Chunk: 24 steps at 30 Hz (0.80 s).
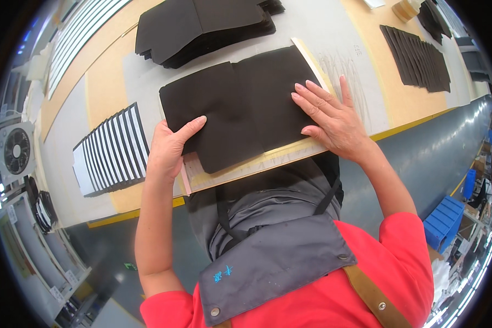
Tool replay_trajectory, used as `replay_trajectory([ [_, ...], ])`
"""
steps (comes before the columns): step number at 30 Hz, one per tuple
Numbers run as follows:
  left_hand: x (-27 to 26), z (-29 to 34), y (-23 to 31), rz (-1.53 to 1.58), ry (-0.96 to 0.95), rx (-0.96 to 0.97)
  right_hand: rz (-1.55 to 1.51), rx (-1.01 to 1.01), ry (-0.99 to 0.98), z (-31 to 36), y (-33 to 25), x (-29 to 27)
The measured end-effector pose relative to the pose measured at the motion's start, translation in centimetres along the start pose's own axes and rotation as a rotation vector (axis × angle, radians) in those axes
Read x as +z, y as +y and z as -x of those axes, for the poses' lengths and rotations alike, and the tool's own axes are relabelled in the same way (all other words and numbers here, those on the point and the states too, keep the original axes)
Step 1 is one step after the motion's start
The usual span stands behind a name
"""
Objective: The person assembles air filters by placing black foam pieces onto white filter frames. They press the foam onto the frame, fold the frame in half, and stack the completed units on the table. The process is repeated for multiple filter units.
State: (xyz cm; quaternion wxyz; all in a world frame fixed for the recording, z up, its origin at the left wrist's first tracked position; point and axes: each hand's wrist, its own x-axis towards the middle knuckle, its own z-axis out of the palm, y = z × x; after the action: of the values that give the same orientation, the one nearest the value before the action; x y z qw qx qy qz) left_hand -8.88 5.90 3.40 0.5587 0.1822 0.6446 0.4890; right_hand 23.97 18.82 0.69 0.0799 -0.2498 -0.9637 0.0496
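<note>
Between the hands, a black panel point(243, 104) lies on the table point(106, 82): left hand point(167, 150) clasping its edge, thumb on top; right hand point(338, 121) flat, fingers spread, gripping nothing. Beyond sits a black stack point(202, 27); leftward, fanned black-and-white strips point(112, 153).

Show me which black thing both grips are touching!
The flat black piece between the left grip and right grip: both touch it. The thick black stack beyond and the fanned black row at upper right are untouched.
</note>
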Motion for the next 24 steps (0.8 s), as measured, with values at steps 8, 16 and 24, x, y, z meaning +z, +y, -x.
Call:
replay_trajectory([
  [8, 0.38, 0.14, 0.23, -0.02, 0.008, 0.008, -0.01, -0.015, 0.003, 0.08, 0.03, -0.09],
  [16, 0.49, 0.17, 0.32, -0.037, 0.008, -0.001, 0.003, -0.003, 0.007, 0.09, -0.05, 0.17],
  [24, 0.57, 0.03, 0.49, -0.058, 0.017, 0.003, 0.001, -0.01, -0.005, 0.03, -0.07, -0.07],
])
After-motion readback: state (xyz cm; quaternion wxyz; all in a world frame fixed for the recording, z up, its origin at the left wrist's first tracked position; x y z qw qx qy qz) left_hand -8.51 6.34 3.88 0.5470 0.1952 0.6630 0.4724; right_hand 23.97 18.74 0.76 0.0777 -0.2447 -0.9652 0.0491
